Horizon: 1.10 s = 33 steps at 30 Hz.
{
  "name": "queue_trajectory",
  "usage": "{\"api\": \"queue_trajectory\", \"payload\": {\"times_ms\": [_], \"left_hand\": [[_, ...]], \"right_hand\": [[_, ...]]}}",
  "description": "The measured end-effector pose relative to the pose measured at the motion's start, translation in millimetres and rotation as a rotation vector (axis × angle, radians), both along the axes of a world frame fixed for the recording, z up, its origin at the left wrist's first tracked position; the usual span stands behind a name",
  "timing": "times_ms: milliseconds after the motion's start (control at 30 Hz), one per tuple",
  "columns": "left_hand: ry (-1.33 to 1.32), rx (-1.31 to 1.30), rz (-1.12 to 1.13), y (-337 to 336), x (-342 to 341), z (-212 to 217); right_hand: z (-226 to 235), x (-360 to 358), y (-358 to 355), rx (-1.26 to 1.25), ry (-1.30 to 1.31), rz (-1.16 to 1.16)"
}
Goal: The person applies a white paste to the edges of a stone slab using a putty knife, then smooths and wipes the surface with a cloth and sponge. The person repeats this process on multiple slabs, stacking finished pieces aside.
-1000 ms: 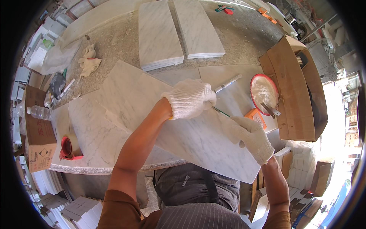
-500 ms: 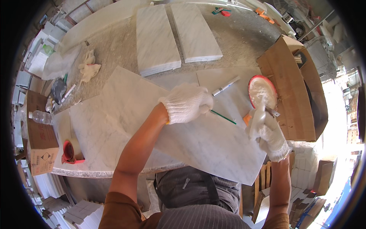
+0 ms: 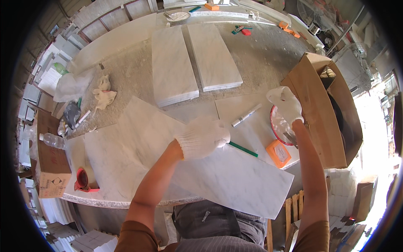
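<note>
Right hand (image 3: 286,105) has moved over red-rimmed bowl (image 3: 272,124), off marble slab (image 3: 235,185).
Only left hand (image 3: 203,138) stays there, gripping green stick (image 3: 243,149); right grip, cannot tell.

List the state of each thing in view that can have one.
Red-rimmed bowl: uncovered, white substance inside
Left hand: gloved, curled; grip unclear
Right hand: gloved, at bowl; grip unclear
Green stick: one end at left hand
Marker: lying on its side
Top marble slab: lying, front corner overhanging
Narrow slabs: stacked, two piles
Right cardboard box: open
Bottle: capped
</note>
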<state>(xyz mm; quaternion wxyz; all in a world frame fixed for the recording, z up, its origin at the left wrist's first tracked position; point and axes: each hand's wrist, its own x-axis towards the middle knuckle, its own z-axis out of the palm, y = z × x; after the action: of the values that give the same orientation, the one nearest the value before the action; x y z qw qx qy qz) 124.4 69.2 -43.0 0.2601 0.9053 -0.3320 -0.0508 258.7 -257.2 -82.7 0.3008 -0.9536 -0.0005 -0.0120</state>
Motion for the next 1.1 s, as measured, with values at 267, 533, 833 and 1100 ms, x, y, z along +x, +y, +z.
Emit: {"api": "queue_trajectory", "payload": {"times_ms": [267, 533, 833, 1100], "left_hand": [[-0.126, 0.032, -0.028, 5, 0, -10], [-0.065, 0.007, 0.017, 0, -1, -6], [-0.045, 0.019, -0.012, 12, -3, -8], [-0.047, -0.052, -0.058, 6, 3, -6]], "right_hand": [[-26, 27, 4, -0.318, 0.033, -0.001], [-15, 35, 2, -0.294, 0.154, -0.045], [44, -89, 17, 0.362, -0.379, 0.022], [43, -266, 39, 0.237, -0.074, 0.570]]}}
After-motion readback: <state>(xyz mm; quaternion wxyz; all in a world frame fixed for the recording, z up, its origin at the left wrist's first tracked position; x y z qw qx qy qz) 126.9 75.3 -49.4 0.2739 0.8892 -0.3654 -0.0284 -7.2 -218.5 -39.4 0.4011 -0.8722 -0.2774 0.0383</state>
